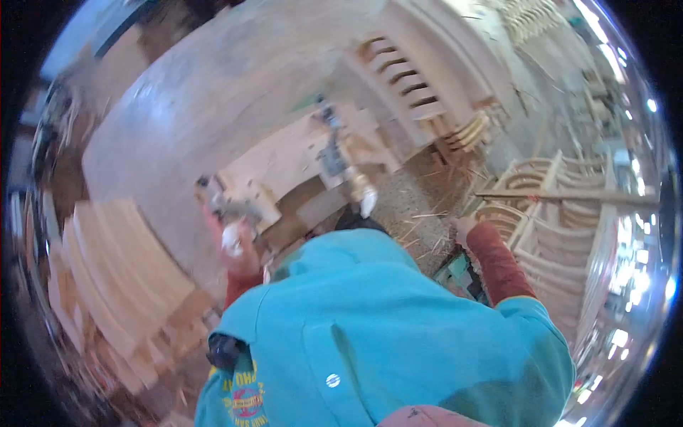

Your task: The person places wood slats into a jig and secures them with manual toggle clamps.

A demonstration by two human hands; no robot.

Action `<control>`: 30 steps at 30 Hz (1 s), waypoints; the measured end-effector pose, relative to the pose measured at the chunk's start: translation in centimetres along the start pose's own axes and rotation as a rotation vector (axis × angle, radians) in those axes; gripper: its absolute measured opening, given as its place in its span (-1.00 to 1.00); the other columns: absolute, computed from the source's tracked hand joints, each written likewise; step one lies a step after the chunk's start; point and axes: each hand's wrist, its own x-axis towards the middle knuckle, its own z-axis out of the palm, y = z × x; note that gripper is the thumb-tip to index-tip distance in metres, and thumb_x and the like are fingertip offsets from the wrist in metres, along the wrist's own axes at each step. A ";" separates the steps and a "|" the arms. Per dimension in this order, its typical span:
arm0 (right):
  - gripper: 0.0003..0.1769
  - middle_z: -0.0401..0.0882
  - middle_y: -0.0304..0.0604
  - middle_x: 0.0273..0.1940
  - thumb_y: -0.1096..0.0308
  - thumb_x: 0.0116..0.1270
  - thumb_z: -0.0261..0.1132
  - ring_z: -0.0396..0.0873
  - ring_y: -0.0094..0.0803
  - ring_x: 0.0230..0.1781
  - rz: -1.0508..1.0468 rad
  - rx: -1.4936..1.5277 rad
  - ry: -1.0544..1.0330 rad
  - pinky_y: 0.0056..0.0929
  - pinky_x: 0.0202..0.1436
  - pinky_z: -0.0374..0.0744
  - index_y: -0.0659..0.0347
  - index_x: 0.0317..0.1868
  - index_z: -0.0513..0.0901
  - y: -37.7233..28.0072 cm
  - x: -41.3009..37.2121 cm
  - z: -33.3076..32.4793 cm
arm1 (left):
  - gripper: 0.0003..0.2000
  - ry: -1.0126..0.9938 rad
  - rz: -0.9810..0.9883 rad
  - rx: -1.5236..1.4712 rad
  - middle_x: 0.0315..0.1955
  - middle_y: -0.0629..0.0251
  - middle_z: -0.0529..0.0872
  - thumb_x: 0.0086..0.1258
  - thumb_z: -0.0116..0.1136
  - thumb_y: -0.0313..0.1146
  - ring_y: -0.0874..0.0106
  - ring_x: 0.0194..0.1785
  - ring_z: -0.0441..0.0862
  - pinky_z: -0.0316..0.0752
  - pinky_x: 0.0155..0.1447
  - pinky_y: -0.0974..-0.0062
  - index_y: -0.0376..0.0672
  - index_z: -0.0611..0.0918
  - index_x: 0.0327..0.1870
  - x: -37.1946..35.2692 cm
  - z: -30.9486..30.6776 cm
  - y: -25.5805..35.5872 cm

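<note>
My left hand [245, 250] is closed around what looks like the white-wrapped handle of a toggle clamp [212, 191], though blur hides the fingers' detail. That clamp sits at the left end of a light wooden jig board [274, 160]. Towards the board's right side, a second clamp [331, 158] has a free handle with a white-wrapped end [367, 202]. Out to the right, my right hand [466, 228] is beside curved wooden pieces [501, 219]; its fingers are too smeared to read, and whether it holds anything cannot be made out.
A large pale worktable [178, 121] extends ahead. Stacked curved boards [121, 263] stand at left. Slotted wooden parts [405, 75] lie at the far right of the table. On the right, a wooden bar [569, 196] crosses a stack of curved parts. Wood scraps [420, 228] litter the floor.
</note>
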 end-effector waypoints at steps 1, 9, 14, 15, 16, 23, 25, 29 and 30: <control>-0.66 0.59 0.08 -0.11 0.33 0.18 0.24 0.59 -0.09 -0.14 -0.020 0.103 0.243 -0.30 -0.05 0.52 0.20 -0.02 0.57 1.5 0.6 -0.3 | -0.37 0.018 0.094 0.017 -0.08 0.25 0.59 0.33 0.07 -0.47 0.50 -0.15 0.55 0.48 -0.06 0.52 -0.22 0.11 0.41 0.3 0.3 -0.3; -0.72 0.61 -0.03 -0.29 0.27 0.26 0.17 0.61 -0.17 -0.33 -0.059 0.745 1.256 -0.33 -0.17 0.54 0.14 -0.04 0.56 2.1 2.0 -21.3 | -0.43 -0.086 0.000 0.203 0.11 0.12 0.47 0.34 0.04 -0.39 0.35 0.08 0.44 0.37 0.13 0.39 -0.29 0.20 0.37 1.5 -2.6 -1.1; -0.63 0.62 -0.09 -0.23 0.36 0.16 0.27 0.61 -0.25 -0.25 0.004 0.594 1.336 -0.33 -0.12 0.55 0.11 0.02 0.53 6.6 7.8 -26.7 | -0.42 0.002 0.170 0.230 0.17 0.10 0.40 0.33 0.03 -0.39 0.33 0.17 0.36 0.30 0.19 0.37 -0.28 0.19 0.37 1.6 -1.8 3.9; -0.57 0.60 -0.06 -0.10 0.33 0.13 0.30 0.57 -0.11 -0.07 -0.009 0.553 1.345 -0.24 0.02 0.50 0.07 0.06 0.51 7.5 9.5 -27.0 | -0.42 0.023 0.185 0.236 0.18 0.10 0.39 0.33 0.03 -0.39 0.32 0.18 0.35 0.29 0.21 0.36 -0.28 0.19 0.37 1.5 -1.9 4.6; -0.55 0.58 -0.05 -0.06 0.31 0.12 0.31 0.54 -0.11 -0.03 0.053 0.486 1.358 -0.22 0.06 0.47 0.05 0.07 0.51 7.9 10.8 -27.3 | -0.42 0.042 0.204 0.240 0.19 0.10 0.37 0.33 0.03 -0.39 0.32 0.20 0.33 0.27 0.22 0.36 -0.28 0.18 0.37 1.5 -1.8 5.3; -0.55 0.49 -0.10 0.03 0.20 0.06 0.37 0.48 -0.13 0.06 0.392 0.244 1.173 -0.16 0.14 0.44 0.04 -0.01 0.52 6.8 13.8 -29.9 | -0.40 0.156 0.276 0.298 0.28 0.07 0.27 0.32 0.01 -0.38 0.28 0.31 0.23 0.18 0.31 0.32 -0.27 0.17 0.38 0.5 -2.2 9.4; -0.56 0.50 -0.08 0.00 0.20 0.06 0.37 0.48 -0.13 0.05 0.411 0.280 1.160 -0.17 0.13 0.45 0.05 -0.02 0.53 7.4 15.2 -30.3 | -0.40 0.187 0.315 0.282 0.30 0.06 0.25 0.31 0.01 -0.38 0.27 0.35 0.20 0.15 0.33 0.31 -0.26 0.17 0.38 0.3 -2.7 9.8; -0.58 0.52 -0.11 -0.06 0.22 0.07 0.36 0.49 -0.15 0.01 0.402 0.293 1.033 -0.21 0.06 0.50 0.01 -0.02 0.54 8.5 16.5 -31.3 | -0.43 0.218 0.470 0.166 0.36 0.11 0.16 0.35 -0.04 -0.28 0.23 0.44 0.03 -0.03 0.41 0.15 -0.32 0.20 0.35 1.9 -5.3 8.3; -0.60 0.52 -0.12 -0.07 0.24 0.08 0.36 0.49 -0.16 0.00 0.383 0.268 1.009 -0.22 0.05 0.51 0.00 -0.02 0.54 8.4 15.6 -31.9 | -0.44 0.244 0.499 0.181 0.36 0.10 0.17 0.35 -0.04 -0.29 0.22 0.43 0.05 -0.04 0.41 0.15 -0.33 0.21 0.34 2.3 -5.3 9.8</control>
